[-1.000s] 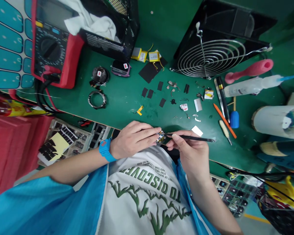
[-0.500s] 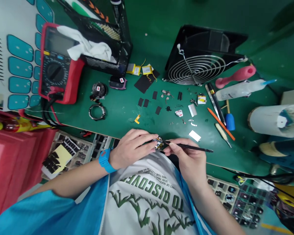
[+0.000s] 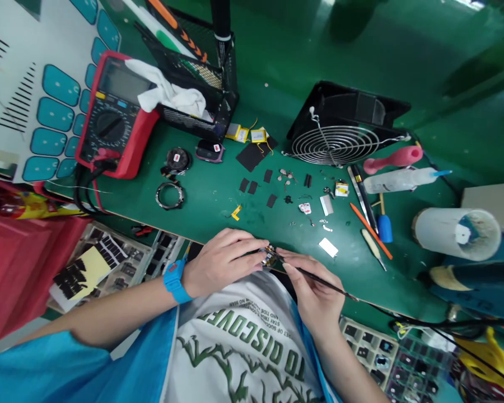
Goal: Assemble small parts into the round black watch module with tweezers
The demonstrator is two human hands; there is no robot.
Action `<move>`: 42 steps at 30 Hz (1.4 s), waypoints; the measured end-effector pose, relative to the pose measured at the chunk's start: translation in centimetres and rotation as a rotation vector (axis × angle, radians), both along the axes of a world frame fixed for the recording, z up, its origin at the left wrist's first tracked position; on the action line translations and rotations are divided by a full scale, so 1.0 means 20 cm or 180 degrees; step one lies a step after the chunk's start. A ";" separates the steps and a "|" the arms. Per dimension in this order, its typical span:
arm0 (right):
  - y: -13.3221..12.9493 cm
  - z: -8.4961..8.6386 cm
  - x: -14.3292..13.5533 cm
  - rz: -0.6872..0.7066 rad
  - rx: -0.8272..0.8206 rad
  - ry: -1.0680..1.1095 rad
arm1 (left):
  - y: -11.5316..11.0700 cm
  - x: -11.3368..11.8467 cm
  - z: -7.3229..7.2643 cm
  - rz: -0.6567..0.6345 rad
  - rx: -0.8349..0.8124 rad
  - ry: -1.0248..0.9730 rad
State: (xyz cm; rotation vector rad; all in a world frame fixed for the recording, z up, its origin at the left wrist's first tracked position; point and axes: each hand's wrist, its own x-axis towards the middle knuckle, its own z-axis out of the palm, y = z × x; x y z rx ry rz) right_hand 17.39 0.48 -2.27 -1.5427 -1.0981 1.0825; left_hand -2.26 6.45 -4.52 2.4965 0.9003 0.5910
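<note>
My left hand (image 3: 225, 262), with a blue band at the wrist, grips a small circuit assembly (image 3: 269, 256) between thumb and fingers at the table's front edge. My right hand (image 3: 317, 282) is closed around a thin dark tool (image 3: 325, 284), whose tip meets the assembly. Fingers partly hide the assembly. Beyond my hands lie a yellow flex piece (image 3: 236, 212), a white rectangle (image 3: 328, 247), several small black pads (image 3: 271, 200) and a metal ring (image 3: 169, 195).
A red multimeter (image 3: 113, 120) and a black mesh holder (image 3: 218, 126) stand at the back left. The fan (image 3: 340, 129) is at the back right. Towards the right are a pink-handled tool (image 3: 392, 159), a bottle (image 3: 397, 179), an orange stick (image 3: 372, 230) and a white cup (image 3: 457, 232).
The view has shifted, so the table items appear somewhat lower. The dark tool slants more steeply in my right hand. My left hand keeps its hold on the assembly.
</note>
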 end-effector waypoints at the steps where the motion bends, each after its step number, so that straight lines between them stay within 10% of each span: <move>1: 0.00 0.00 0.00 0.0000 -0.0022 -0.0017 | 0.00 0.00 0.00 0.0008 0.0001 0.0006; 42: 0.03 0.00 0.02 0.0145 -0.0140 -0.0038 | -0.01 0.00 -0.02 -0.0022 -0.0144 -0.0078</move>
